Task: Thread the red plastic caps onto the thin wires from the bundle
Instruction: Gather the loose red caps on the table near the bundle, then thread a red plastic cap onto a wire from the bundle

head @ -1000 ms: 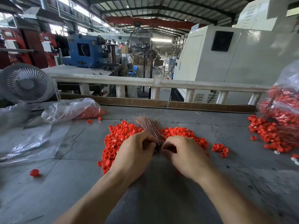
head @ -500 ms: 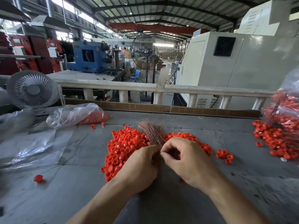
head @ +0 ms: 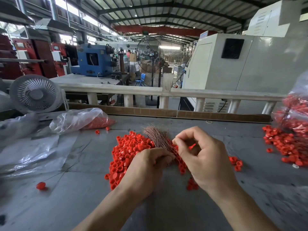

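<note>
We are working at a grey worktop [head: 83,189], and we are taking the wire bundle [head: 157,139] as our landmark. Our left hand [head: 146,167] is gripping the near end of the wire bundle, its fingers curling round the wires, so the far ends are fanning out away from us. Our right hand [head: 200,155] is hovering just right of the bundle, thumb and forefinger pinching together; whether a thin wire is between them we cannot tell. A small red piece is showing inside that hand's curl. The pile of red caps [head: 128,152] is lying under and on both sides of the bundle, mostly to its left. A few more caps [head: 236,163] are sitting to the right of the bundle, beyond our right hand. Far right of the bundle, another heap of caps [head: 283,144] is spilling beside a clear bag [head: 296,110]. Left of the bundle, a plastic bag [head: 78,119] is lying, with a small white fan [head: 35,95] behind it.
</note>
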Motion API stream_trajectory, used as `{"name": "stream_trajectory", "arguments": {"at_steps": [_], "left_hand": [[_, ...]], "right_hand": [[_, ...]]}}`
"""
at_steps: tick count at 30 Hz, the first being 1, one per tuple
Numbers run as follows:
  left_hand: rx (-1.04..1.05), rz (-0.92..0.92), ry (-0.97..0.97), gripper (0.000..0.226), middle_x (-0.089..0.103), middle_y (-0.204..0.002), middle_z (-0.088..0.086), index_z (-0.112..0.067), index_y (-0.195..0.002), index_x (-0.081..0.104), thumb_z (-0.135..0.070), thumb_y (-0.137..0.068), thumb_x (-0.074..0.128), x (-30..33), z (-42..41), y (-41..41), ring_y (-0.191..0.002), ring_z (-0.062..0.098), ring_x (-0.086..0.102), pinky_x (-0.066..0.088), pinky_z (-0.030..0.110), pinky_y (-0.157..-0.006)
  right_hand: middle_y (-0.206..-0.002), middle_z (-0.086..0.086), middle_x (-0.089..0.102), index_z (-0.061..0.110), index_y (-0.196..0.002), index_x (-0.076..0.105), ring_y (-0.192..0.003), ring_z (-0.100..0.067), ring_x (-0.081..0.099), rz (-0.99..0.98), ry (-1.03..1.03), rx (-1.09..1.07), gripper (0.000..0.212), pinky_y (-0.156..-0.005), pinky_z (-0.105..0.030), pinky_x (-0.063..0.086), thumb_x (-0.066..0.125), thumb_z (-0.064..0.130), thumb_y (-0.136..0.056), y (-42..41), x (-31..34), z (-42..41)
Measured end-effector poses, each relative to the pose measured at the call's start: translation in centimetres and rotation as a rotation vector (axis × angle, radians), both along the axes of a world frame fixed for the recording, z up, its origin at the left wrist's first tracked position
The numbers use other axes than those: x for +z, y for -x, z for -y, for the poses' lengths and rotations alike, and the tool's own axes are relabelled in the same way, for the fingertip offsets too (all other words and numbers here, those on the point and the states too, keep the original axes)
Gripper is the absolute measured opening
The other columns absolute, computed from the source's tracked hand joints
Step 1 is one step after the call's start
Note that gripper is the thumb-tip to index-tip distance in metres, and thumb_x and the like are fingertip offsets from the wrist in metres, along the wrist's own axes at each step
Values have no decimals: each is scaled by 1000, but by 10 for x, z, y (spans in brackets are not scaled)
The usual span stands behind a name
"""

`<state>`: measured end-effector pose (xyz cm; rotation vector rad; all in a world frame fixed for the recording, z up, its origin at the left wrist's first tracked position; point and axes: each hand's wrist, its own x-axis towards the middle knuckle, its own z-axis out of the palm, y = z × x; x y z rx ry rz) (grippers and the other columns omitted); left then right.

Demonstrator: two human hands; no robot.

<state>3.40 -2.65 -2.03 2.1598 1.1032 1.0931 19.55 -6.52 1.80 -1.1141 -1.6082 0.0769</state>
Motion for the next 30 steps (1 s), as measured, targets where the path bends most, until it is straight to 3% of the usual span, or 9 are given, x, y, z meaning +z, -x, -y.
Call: {"name": "stream_trajectory", "arguments": {"at_steps": [6, 10, 15, 19, 22, 26, 30], "left_hand": [[54, 58, 36, 15, 72, -81, -18, -25, -93, 76, -17, -98, 65, 0, -1, 1, -67, -4, 61, 50, 17, -61], [83, 88, 48, 15, 71, -79, -21, -25, -92, 78, -15, -97, 67, 1, -2, 1, -69, -4, 63, 49, 14, -61], [107, 214, 135, 17, 72, -73, -10, -25, -85, 78, -13, -95, 69, 3, -2, 0, -62, 7, 62, 57, 37, -59], [116, 398, 188, 20, 75, -72, -3, -26, -80, 79, -12, -93, 73, 5, -5, 2, -56, 4, 58, 51, 22, -52], [102, 577, 282, 15, 74, -72, 1, -26, -81, 78, -16, -91, 75, 6, -8, 4, -58, 7, 58, 47, 20, -53], [89, 683, 304, 14, 69, -68, 0, -15, -78, 74, -16, -92, 74, 5, -11, 4, -57, 8, 54, 46, 18, -51], [112, 661, 269, 13, 65, -62, -6, -14, -81, 72, -15, -93, 72, 4, -10, 3, -54, 4, 54, 43, 16, -47]], "right_hand": [[-80, 12, 74, 21, -84, 68, -68, -10, 70, -130, -1, -102, 14, -63, -34, 57, 72, 9, -90, -13, 7, -1], [-82, 11, 74, 18, -85, 66, -70, -13, 72, -230, -12, -160, 10, -63, -45, 60, 69, 10, -91, -18, 7, -3], [-83, 6, 74, 14, -86, 63, -60, -12, 66, -437, -13, -162, 11, -54, -30, 56, 65, 9, -96, -20, 6, -5], [-79, 3, 75, 10, -88, 65, -53, -8, 62, -539, 2, -199, 10, -47, -20, 50, 65, 10, -98, -25, 5, -6], [-78, 5, 75, 14, -87, 67, -58, -7, 65, -597, 29, -221, 11, -48, -20, 51, 65, 14, -97, -25, 5, -6], [-78, 3, 74, 20, -84, 69, -72, -15, 70, -581, 82, -357, 10, -66, -39, 56, 67, 23, -93, -29, 3, -9], [-96, 2, 70, 16, -101, 70, -92, -21, 64, -276, -55, -523, 9, -85, -38, 51, 67, 16, -92, -27, 6, -6]]}}
